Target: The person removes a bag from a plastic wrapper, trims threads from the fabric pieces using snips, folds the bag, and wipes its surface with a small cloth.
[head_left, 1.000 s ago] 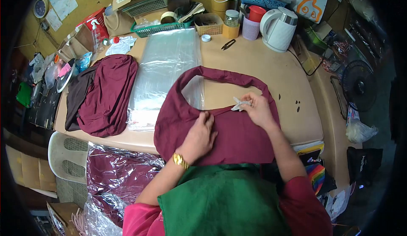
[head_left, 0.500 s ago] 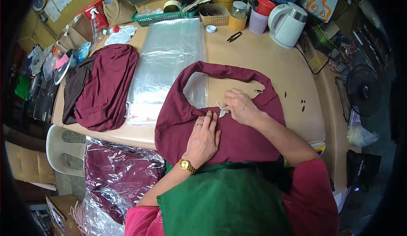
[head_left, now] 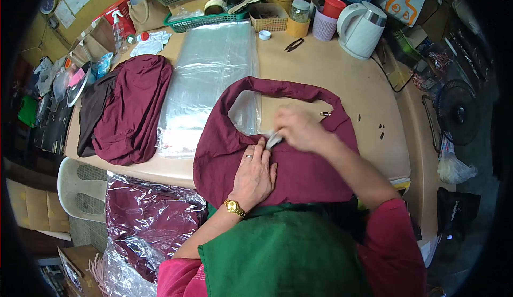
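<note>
A maroon fabric shoulder bag (head_left: 315,177) lies flat at the near edge of the table, its strap looped away from me. My left hand (head_left: 255,171), with a gold watch at the wrist, rests flat on the bag, fingers stretched toward the opening edge. Pinched in my right hand (head_left: 299,129) is a small white cloth (head_left: 273,140), which touches the bag's upper edge beside my left fingertips. The right hand is blurred by motion. A small metal zipper pull (head_left: 325,114) shows near the strap's right base.
Clear plastic sheets (head_left: 206,83) lie left of the bag, beside folded maroon bags (head_left: 131,110). Thread snips (head_left: 294,45), a white kettle (head_left: 362,30) and a green basket (head_left: 206,22) are at the back. A plastic-wrapped maroon bundle (head_left: 155,222) hangs below the table edge at left.
My right hand has moved slightly left with the white cloth, along the bag's upper edge toward my left fingertips. The left hand stays pressed on the bag.
</note>
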A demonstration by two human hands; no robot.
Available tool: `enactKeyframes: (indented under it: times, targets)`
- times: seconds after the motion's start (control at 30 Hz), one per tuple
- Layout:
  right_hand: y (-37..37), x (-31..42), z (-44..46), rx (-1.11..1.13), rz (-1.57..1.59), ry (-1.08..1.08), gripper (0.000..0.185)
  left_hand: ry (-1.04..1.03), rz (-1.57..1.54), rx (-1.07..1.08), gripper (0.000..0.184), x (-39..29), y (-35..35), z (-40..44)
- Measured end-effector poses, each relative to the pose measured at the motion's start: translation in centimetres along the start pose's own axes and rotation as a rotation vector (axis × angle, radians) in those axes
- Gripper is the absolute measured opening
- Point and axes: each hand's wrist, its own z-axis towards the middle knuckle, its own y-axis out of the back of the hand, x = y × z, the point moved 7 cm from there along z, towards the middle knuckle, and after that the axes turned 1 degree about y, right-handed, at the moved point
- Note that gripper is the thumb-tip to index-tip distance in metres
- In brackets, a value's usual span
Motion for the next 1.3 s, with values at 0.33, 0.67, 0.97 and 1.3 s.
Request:
enactKeyframes:
  times: [0.33, 0.67, 0.97, 1.3]
  targets:
    - [0.7, 0.5, -2.2, -0.051, 0.018, -0.257, 0.010, -0.055, -0.003, -0.025, 0.049, -0.3, 0.6, -0.2]
    - [-0.7, 3.0, -2.9, -0.292, 0.206, -0.165, 0.014, -0.318, -0.273, -1.127, 0.011, -2.6, 29.7, -7.9]
    - [-0.9, 2.6, -2.1, -0.294, 0.148, -0.121, 0.017, -0.897, -0.019, -1.727, 0.035, -10.0, 37.9, -13.3]
    - [-0.8, 2.4, -2.0, -0.274, 0.142, -0.155, 0.016, -0.896, 0.022, -1.649, 0.028, -11.0, 37.3, -13.0]
